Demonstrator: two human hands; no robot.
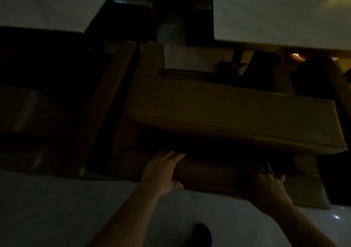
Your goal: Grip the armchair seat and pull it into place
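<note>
Both forearms are bare, no sleeves; one dark shoe (204,234) shows below.

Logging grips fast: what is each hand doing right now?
Left hand: grips the brown seat cushion edge.
Right hand: rests flat on it, fingers spread.

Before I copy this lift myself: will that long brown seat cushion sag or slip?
The seat cushion probably sags little: its edges look straight and boxy. Its smooth, leather-like cover may be slippery. Its length suggests awkward balance, so left hand and right hand spread apart seems sensible.
</note>
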